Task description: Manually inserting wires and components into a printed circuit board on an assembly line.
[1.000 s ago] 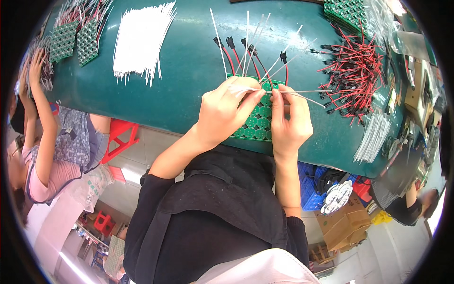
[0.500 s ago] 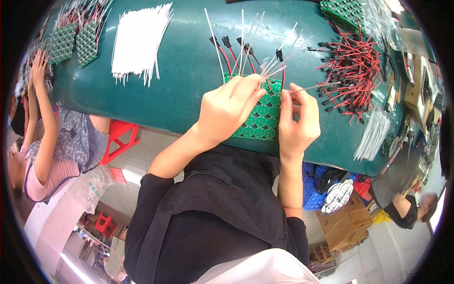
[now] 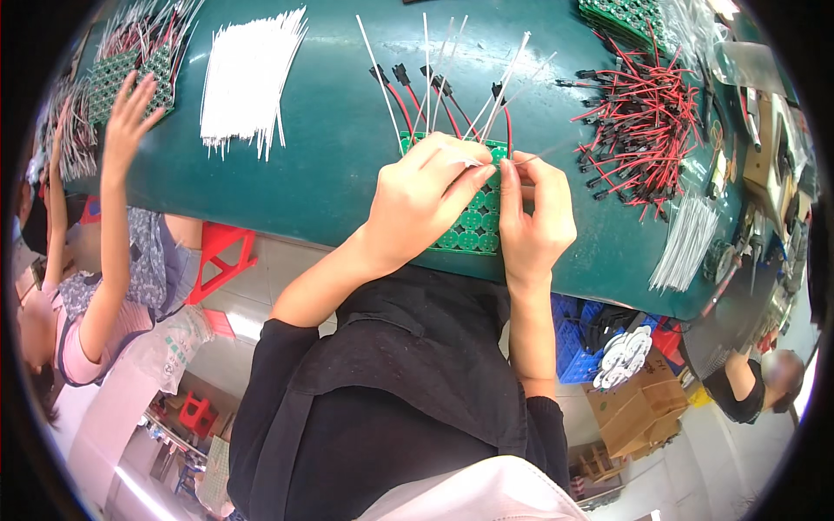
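Note:
A green circuit board panel lies on the table in front of me, its upper part hidden by my hands. Several red wires with black connectors stick out past its far edge, among thin white wires. My left hand is closed over the board, pinching white wires between thumb and fingers. Close beside it, my right hand pinches a thin wire at the board's right edge; the wire's faint, blurred end points off to the right. The fingertips of both hands nearly meet.
A stack of white wires lies at the left. Red-and-black connector leads are heaped at the right, near a bundle of pale wires. More boards sit at the far right. A co-worker's hand reaches over wired boards at left.
My right hand has moved slightly left, closer to my left hand. The board and its wires have shifted a little left. The co-worker at left has raised a hand and moved it right.

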### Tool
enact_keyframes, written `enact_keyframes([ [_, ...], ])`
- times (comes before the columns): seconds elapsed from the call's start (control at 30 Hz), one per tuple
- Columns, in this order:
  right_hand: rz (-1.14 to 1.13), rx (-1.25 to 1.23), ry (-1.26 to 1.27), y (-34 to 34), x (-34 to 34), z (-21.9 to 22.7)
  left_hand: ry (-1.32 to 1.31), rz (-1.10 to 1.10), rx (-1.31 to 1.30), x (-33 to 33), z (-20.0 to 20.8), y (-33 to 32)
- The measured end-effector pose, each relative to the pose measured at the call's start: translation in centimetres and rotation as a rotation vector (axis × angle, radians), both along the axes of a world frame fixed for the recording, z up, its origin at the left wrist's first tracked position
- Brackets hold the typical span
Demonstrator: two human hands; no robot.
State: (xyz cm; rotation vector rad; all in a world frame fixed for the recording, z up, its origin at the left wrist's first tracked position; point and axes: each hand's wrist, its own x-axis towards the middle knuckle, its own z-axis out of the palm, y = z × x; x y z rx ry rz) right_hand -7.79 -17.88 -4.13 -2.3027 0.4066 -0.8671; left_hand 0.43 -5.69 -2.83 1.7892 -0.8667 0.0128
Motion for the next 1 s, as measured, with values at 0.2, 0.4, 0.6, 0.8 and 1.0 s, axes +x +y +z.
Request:
enact_keyframes([
  [0.2, -0.042, 0.051, 0.045, -0.3, -0.3, 0.4, 0.008, 0.023, 0.1, -0.2, 0.1, -0.3],
  [0.4, -0.121, 0.115, 0.027, -1.1, -0.9, 0.7, -0.092, 0.029, 0.079, 0.0, -0.5, -0.3],
  [0.6, -0.252, 0.069, 0.054, -3.8, -2.4, 1.5, -0.124, 0.031, 0.093, 0.0, -0.5, -0.4],
  [0.8, -0.259, -0.274, 0.424, -8.0, -4.4, 3.0, -0.187, 0.051, 0.218, -0.5, 0.3, -0.9],
  [1.0, -0.135, -0.364, 0.484, -9.5, -4.7, 2.4, 0.103, 0.062, 0.078, -0.5, 3.9, 2.3],
])
